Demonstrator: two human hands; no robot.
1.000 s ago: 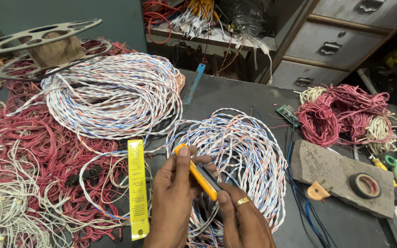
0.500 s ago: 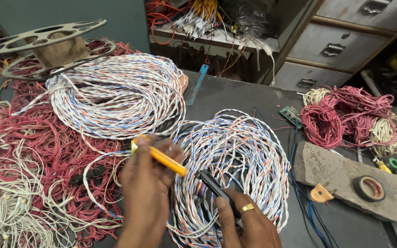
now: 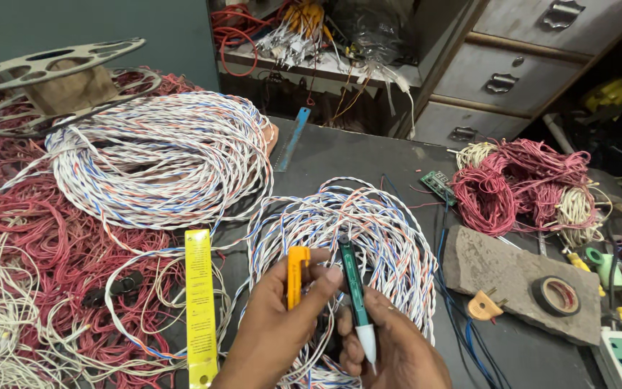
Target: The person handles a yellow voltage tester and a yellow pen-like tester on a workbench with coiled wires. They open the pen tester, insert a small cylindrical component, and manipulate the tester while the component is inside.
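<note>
Wire coils: I see a big white twisted coil at the back left, and a smaller white coil directly under my hands; both look soft and springy, apt to snag.
Red wire heap: a loose red heap at far left, and a tighter red bundle at right.
Yellow label strip: the long flat strip, yellow with dark print, lies upright in view left of my hands.
Tester pen: the green pen with white tip, pinched in my right hand, tip toward me; I judge it light, stiff and smooth, best held mid-barrel.
Yellow cap: the small yellow piece is gripped between thumb and fingers of my left hand; light, rigid plastic, I reckon.
Tape roll: the black roll rests on a grey slab at right.
</note>
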